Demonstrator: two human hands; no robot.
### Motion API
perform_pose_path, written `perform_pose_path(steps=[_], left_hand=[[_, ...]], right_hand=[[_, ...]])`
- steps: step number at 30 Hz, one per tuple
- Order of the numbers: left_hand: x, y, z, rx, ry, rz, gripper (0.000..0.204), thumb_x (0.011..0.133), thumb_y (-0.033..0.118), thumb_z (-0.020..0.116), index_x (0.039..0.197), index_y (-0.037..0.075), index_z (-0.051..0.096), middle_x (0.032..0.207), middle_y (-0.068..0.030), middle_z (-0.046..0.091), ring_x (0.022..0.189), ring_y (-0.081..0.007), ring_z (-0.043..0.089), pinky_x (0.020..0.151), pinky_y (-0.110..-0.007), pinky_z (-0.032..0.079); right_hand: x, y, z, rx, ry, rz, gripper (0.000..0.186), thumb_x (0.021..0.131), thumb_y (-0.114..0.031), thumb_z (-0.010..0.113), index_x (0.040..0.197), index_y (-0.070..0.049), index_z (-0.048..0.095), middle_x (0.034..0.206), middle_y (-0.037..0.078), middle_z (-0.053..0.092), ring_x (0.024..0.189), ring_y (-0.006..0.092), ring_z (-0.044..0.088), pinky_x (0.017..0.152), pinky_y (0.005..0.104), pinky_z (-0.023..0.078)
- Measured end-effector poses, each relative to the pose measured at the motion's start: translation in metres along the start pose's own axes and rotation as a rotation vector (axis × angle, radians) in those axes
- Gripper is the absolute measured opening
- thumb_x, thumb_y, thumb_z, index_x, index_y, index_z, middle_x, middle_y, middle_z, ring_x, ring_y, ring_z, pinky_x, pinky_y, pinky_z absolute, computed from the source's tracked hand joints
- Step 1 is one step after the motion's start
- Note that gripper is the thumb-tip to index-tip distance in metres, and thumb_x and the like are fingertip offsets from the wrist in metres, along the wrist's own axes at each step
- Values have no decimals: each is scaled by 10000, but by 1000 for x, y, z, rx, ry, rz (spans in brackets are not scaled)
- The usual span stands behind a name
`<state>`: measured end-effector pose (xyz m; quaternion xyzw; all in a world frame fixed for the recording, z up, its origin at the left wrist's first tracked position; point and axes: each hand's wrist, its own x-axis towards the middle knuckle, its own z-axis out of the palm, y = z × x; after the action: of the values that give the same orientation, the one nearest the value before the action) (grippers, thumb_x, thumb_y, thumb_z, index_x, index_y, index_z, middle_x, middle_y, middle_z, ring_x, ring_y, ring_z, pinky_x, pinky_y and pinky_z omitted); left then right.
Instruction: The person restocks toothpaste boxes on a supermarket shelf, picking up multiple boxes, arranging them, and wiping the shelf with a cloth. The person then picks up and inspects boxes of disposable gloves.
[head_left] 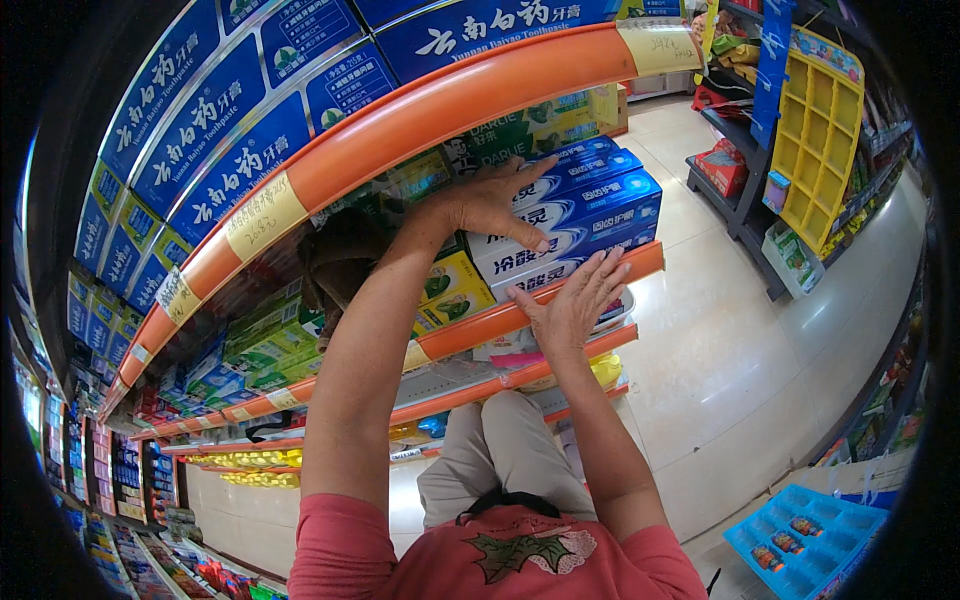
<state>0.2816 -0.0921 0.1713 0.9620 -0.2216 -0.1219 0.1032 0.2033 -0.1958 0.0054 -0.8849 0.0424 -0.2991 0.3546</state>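
A stack of blue-and-white toothpaste boxes [625, 205] lies at the right end of an orange-edged shelf. My left hand [490, 205] reaches in over these boxes, its fingers spread and its thumb lying across their printed side. Lower down, my right hand [575, 300] rests against the orange shelf edge [640, 268], fingers stretched out with the tips at the lowest box. Neither hand is wrapped around anything. Beside the stack, on the left, are yellow boxes [455, 285]. Behind my left hand stand green boxes [500, 140], partly hidden by it.
An upper orange shelf edge [400, 95] curves above my arms, with large blue toothpaste cartons [225, 185] over it. A dark brown cloth-like thing [345, 255] is beside my left forearm. Across the tiled floor [720, 330] stands a yellow compartment rack [818, 140]; a blue tray [805, 540] is at lower right.
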Motion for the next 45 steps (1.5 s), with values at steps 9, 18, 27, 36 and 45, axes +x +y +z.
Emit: perform_pose_path(steps=[9, 18, 27, 36, 45], left_hand=[[0, 0, 1, -3, 44, 44, 1165, 443, 510, 746, 1381, 188, 135, 1358, -211, 238, 1227, -353, 297, 1005, -417, 287], [3, -6, 1, -18, 67, 119, 1146, 467, 541, 738, 1376, 156, 157, 1293, -207, 322, 1194, -343, 329, 1005, -423, 276], [-1, -2, 0, -27, 23, 63, 1114, 460, 603, 715, 1370, 237, 185, 1384, -220, 185, 1280, -367, 193, 1026, -446, 236], [-7, 1, 7, 65, 97, 25, 1060, 489, 623, 667, 1367, 242, 211, 1402, -219, 129, 1289, -378, 158, 1025, -490, 194], [-98, 55, 58, 304, 946, 582, 228, 668, 207, 632, 792, 17, 609, 682, -113, 543, 667, -245, 488, 682, -361, 388]], right_hand=[[0, 2, 3, 19, 56, -51, 1223, 559, -599, 689, 1298, 119, 30, 1376, 301, -46, 1275, 457, -41, 1017, 532, -5], [3, 0, 2, 2, 7, -21, 1235, 559, -614, 680, 1299, 120, 18, 1374, 304, -60, 1272, 460, -56, 1013, 531, -24], [2, 0, 5, -24, 52, -33, 1232, 535, -650, 661, 1278, 152, 93, 1369, 322, -11, 1270, 472, -28, 1004, 548, -30], [1, 3, 3, -1, 47, -29, 1217, 583, -633, 639, 1308, 121, 16, 1386, 292, -49, 1280, 446, -68, 1020, 529, -22], [6, 40, 34, -374, 227, -152, 1166, 629, -620, 612, 1323, 91, 0, 1389, 287, -33, 1282, 451, -27, 1028, 527, 46]])
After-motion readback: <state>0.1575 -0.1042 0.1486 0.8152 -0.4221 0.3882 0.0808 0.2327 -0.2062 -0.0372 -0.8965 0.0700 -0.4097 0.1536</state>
